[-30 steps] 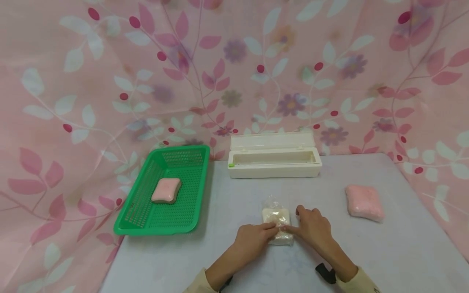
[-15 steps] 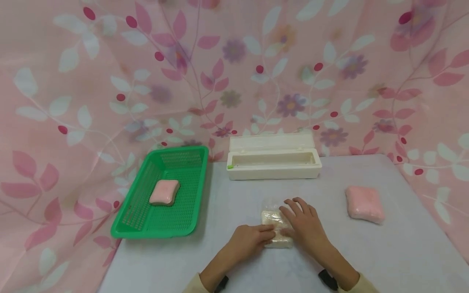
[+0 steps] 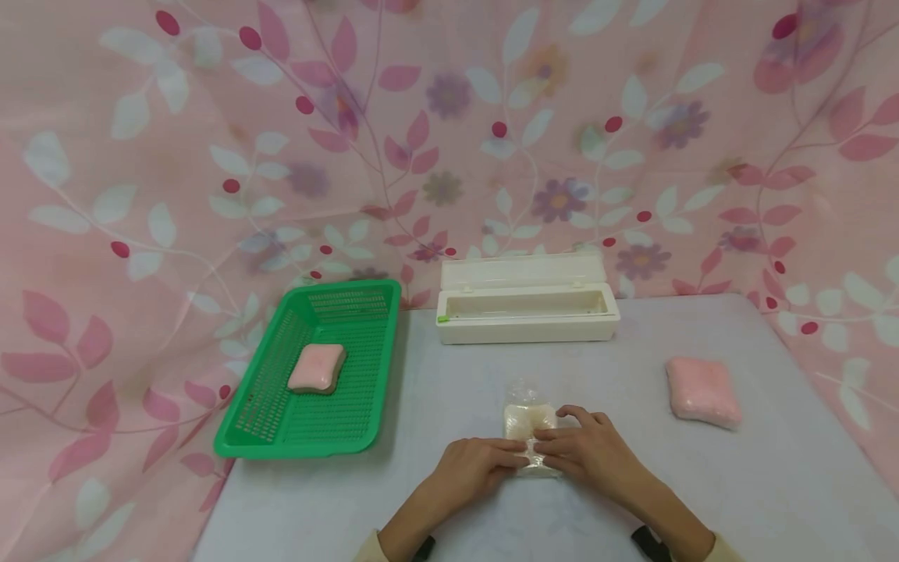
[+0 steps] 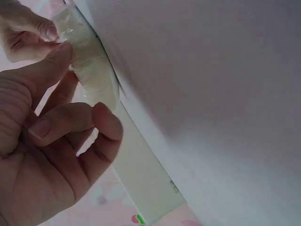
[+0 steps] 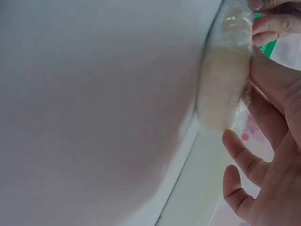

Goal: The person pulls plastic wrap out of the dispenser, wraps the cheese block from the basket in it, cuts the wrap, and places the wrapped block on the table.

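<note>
Wrapped block [image 3: 521, 422] lies flat on table [image 3: 442, 390]; left hand [image 3: 470, 467] and right hand [image 3: 598, 453], fingers relaxed, not gripping, press film [image 3: 522, 388], probably keeping folds down.

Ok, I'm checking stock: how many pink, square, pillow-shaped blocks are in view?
2. One pink, square, pillow-shaped block lies in the green perforated plastic basket; the other pink block lies on the whitish table, right of the cream, plastic-wrapped square block.
</note>
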### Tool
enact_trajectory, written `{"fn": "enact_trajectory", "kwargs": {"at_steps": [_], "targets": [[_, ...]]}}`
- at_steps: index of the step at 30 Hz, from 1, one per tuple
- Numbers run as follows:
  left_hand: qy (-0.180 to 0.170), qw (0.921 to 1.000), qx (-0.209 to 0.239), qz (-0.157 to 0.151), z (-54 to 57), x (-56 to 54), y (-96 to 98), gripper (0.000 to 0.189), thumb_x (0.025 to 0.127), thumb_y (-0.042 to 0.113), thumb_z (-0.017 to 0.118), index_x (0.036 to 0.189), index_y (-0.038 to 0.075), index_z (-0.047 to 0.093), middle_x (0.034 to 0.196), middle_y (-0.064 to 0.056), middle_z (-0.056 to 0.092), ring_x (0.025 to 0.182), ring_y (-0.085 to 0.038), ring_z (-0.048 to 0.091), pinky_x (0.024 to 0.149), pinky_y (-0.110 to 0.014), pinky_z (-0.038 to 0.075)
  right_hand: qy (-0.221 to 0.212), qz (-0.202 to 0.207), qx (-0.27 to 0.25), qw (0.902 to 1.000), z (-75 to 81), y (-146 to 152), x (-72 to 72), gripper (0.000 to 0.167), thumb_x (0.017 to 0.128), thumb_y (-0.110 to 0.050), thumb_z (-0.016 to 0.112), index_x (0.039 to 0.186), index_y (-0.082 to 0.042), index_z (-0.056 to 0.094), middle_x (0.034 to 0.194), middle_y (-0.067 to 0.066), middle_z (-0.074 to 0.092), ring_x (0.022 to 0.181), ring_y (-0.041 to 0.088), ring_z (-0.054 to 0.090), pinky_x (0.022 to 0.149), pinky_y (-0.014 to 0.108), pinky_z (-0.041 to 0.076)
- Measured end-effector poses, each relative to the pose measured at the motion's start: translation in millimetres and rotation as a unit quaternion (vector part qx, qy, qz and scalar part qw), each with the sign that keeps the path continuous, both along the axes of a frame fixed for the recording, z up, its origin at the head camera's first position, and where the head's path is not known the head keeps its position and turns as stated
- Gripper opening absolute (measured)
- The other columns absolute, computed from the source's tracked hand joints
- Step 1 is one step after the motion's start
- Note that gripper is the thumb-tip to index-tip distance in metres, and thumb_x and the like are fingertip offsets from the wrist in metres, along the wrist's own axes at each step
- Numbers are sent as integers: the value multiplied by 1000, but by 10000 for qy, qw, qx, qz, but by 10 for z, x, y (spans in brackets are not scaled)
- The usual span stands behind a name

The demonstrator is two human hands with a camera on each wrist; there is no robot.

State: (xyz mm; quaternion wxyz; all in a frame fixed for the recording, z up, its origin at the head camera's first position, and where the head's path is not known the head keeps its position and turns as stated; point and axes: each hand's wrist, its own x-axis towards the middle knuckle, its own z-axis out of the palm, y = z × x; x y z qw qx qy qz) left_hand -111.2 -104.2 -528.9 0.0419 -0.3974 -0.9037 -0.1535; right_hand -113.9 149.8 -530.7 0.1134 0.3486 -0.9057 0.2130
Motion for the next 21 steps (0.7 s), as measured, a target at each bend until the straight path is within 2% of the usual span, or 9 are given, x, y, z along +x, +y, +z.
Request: {"fn": "enact_trajectory", "kwargs": {"at_steps": [2, 6, 9, 12, 14, 17, 21], "targets": [[-209, 9997, -60, 57, -4, -10, 0, 27, 89, 26, 73, 114, 36, 74, 125, 21, 62, 104, 1, 63, 65, -16, 47, -264, -87, -24, 9996, -21, 24, 6, 25, 83, -34, 77, 107, -30, 78, 119, -17, 67, 118, 26, 50, 79, 46, 38], [-290, 9994, -180, 109, 17, -43, 26, 25, 88, 24, 73, 110, 36, 76, 122, 22, 64, 100, 0, 64, 63, -17, 46, -419, -113, -29, 9991, -26, 32, 14, 27, 84, -35, 76, 111, -29, 77, 121, -16, 66, 119, 27, 50, 80, 46, 38], [-87, 9998, -161, 96, 66, -38, 85, 23, 85, 17, 74, 103, 32, 78, 116, 20, 67, 95, 1, 65, 63, -16, 46, -530, -12, -163, 9985, -7, 39, 32, 29, 86, -32, 75, 114, -27, 76, 124, -12, 66, 119, 27, 50, 82, 49, 39], [248, 9993, -171, 207, 163, 23, 183, 16, 82, 15, 74, 92, 27, 77, 104, 17, 69, 81, -1, 65, 56, -15, 43, -734, 101, -532, 9958, 43, 66, 48, 28, 88, -29, 75, 115, -25, 75, 126, -9, 65, 120, 25, 51, 86, 53, 44], [382, 9977, -295, 475, 230, 82, 279, 4, 84, 21, 74, 84, 25, 73, 97, 13, 67, 72, -4, 60, 49, -17, 39, -798, 95, -792, 9936, 85, 95, 46, 28, 88, -27, 76, 115, -24, 74, 126, -7, 65, 119, 22, 54, 88, 51, 47], [366, 9906, -606, 1167, 270, 161, 458, 30, 87, 47, 72, 74, 22, 63, 86, 7, 57, 66, -11, 50, 44, -22, 33, -799, -98, -1006, 9917, 160, 159, 17, 30, 86, -25, 78, 116, -23, 73, 125, -6, 65, 117, 18, 56, 89, 46, 50], [623, 9687, -1145, 2111, 185, 225, 684, 56, 75, 75, 61, 73, 19, 58, 81, 2, 46, 68, -16, 46, 43, -27, 32, -817, -403, -1058, 9902, 255, 266, -34, 36, 85, -25, 79, 119, -22, 70, 126, -4, 64, 117, 19, 58, 91, 47, 50]]}}
